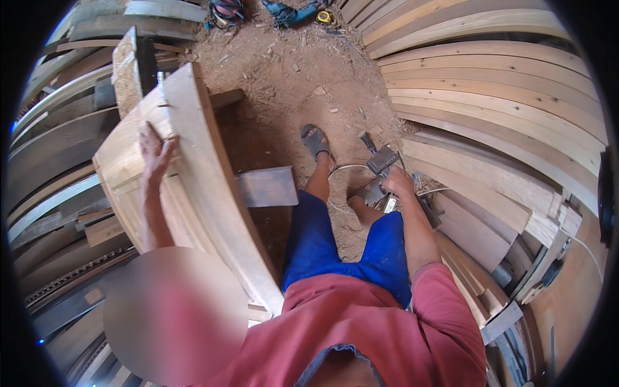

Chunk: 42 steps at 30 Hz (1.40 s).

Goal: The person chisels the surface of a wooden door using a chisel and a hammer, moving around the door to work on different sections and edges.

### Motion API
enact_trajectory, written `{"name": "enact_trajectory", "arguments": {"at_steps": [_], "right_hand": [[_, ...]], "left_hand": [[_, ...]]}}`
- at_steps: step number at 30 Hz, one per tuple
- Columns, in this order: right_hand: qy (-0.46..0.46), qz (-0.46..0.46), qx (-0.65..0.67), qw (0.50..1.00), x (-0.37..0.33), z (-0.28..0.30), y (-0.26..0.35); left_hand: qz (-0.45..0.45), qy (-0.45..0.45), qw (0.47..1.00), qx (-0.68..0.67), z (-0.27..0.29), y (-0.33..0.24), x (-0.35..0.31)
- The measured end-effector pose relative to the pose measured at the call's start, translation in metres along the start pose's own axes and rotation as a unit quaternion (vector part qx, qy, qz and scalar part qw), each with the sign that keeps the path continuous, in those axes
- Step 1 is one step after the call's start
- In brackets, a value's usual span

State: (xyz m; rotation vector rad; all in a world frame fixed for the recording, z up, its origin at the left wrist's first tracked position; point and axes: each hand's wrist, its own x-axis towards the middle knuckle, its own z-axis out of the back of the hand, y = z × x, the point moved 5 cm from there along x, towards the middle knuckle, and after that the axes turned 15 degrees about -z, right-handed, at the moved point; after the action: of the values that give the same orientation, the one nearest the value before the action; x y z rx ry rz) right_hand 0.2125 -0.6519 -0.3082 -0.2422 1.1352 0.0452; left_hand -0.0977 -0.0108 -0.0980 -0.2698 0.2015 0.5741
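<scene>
A pale wooden panel door (213,174), with a thick frame and raised panels, leans on its side along my left. My left hand (155,149) rests on its upper part, fingers stretched and thumb apart. Just beyond those fingers a narrow metallic piece (161,90) stands at the wood; its kind is unclear. My right hand (397,181), low by my right knee, is closed round a tool with a dark, blocky head (383,160), mallet-like in shape. My fingers cover part of its handle.
Stacked planks (490,80) line the right side; more boards (64,142) crowd the left. A short board (267,187) juts from beside the door toward my leg. A pale cord (348,168) crosses the shavings-strewn floor (277,84). A yellow tape measure (324,17) lies far ahead.
</scene>
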Motion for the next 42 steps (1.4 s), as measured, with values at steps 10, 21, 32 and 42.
{"name": "enact_trajectory", "arguments": {"at_steps": [10,21,32,42], "right_hand": [[-0.068,-0.014,0.039,0.997,0.186,-0.08,0.07],[-0.112,-0.032,-0.034,0.993,0.292,-0.107,0.122],[-0.163,0.164,0.09,0.969,0.152,-0.001,0.096],[-0.048,0.311,0.369,0.875,-0.208,0.192,0.126]], "left_hand": [[-0.064,-0.007,0.985,-0.16,0.034,-0.064,-0.001],[-0.193,0.084,0.977,-0.032,0.081,0.012,-0.064],[-0.029,0.001,1.0,0.009,0.017,-0.046,-0.003],[0.127,0.103,0.985,-0.049,0.067,-0.133,-0.022]]}}
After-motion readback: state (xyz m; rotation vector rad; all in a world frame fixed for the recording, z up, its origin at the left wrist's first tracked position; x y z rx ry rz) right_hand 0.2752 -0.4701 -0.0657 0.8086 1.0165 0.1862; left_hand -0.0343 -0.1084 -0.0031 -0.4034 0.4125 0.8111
